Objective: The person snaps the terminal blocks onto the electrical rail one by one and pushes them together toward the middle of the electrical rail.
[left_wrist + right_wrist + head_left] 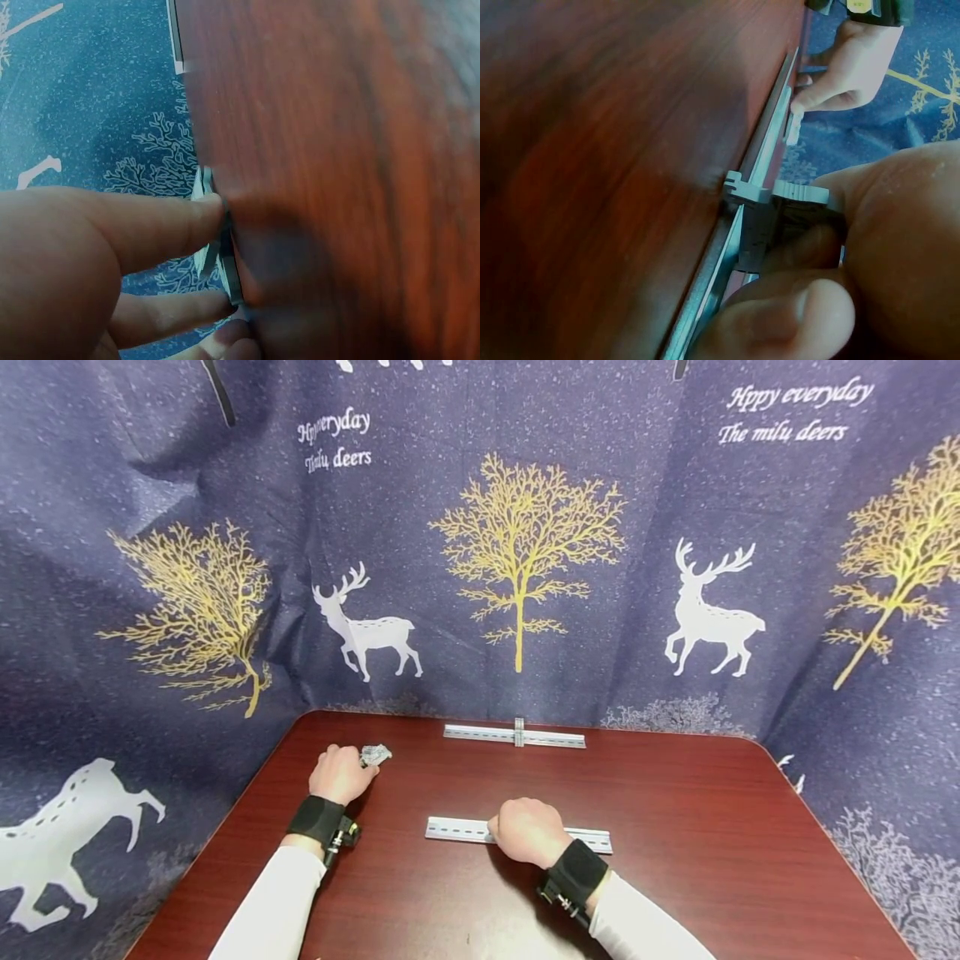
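My left hand point(339, 774) is at the far left of the table, its thumb and fingers pinching small grey plastic clip pieces point(206, 259). More of that small grey cluster point(375, 755) shows beyond the fingertips in the head view. Near the middle, my right hand point(528, 831) lies over a slotted metal DIN rail point(457, 829). Between its thumb and fingers it grips a grey DIN rail clip point(761, 210), which meets the rail in the right wrist view. From above, the hand hides this clip. Whether the clip is fully seated I cannot tell.
A second DIN rail point(465, 732) lies along the back edge, with a grey clip block point(519, 732) across its middle. The dark red table point(690, 852) ends at a printed blue curtain point(465, 610) behind and at both sides.
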Available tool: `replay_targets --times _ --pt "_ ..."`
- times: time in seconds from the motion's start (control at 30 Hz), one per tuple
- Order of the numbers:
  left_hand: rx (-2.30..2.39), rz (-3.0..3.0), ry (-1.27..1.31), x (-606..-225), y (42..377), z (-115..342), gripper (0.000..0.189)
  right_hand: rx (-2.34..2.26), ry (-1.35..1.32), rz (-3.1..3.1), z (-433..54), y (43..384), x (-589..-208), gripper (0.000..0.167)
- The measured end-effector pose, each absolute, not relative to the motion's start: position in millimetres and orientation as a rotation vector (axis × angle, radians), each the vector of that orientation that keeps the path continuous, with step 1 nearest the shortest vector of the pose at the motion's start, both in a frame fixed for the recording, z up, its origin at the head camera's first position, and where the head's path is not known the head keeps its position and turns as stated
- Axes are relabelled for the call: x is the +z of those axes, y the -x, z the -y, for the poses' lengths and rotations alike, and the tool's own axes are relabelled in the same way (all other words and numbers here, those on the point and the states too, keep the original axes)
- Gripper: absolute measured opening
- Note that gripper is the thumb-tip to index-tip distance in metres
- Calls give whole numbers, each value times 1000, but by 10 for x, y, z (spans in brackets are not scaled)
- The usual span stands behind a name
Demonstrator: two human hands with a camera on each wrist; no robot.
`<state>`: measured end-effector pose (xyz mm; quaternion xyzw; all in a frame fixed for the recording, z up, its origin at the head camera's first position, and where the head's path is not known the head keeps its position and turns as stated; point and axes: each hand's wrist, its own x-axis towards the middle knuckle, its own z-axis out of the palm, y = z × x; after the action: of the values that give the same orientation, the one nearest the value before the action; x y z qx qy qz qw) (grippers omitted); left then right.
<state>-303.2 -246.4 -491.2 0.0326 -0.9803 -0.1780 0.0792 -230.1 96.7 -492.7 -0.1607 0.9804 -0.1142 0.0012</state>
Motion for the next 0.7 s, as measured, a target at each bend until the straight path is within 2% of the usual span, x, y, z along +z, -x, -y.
replay_targets --times 0.2,0.43,0.7 --pt "-540 2932 -93 -4915 3030 2465 39 -354 514 -3081 -968 2295 -4923 47" --pt "-576 2946 -69 -4936 3032 2462 54 -353 516 -3076 -966 2292 -4915 47" --pt "-570 2945 -51 -4907 3015 2452 48 -346 520 -3073 -965 2292 -4919 46"
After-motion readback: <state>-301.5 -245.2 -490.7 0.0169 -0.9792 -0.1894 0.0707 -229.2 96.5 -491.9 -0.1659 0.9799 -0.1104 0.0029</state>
